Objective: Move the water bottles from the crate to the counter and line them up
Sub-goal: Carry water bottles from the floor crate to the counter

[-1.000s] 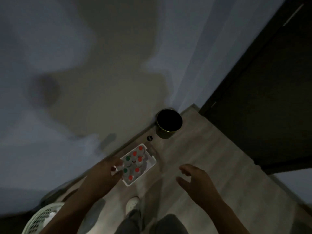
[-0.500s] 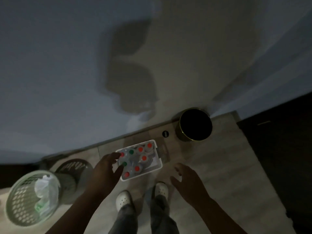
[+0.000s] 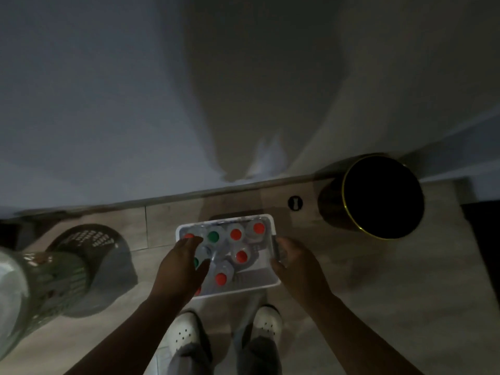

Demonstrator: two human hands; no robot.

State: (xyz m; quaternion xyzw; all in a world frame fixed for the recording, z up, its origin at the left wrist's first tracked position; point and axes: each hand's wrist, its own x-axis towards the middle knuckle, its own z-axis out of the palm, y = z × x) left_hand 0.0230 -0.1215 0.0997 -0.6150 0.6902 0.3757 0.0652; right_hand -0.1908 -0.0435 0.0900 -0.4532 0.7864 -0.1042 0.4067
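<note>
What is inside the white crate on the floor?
Upright water bottles with red and green caps stand in the crate. The left hand covers its left side, so the full count is hidden. The right hand is at its right rim.

My forearms (image 3: 359, 334) are bare, as are my left hand (image 3: 178, 269) and right hand (image 3: 296, 269). On the near side of the crate (image 3: 266, 285) I wear white clogs with small round holes over the toes, a left clog (image 3: 184, 334) and a right clog (image 3: 267, 322), under grey trousers (image 3: 186, 359).
</note>
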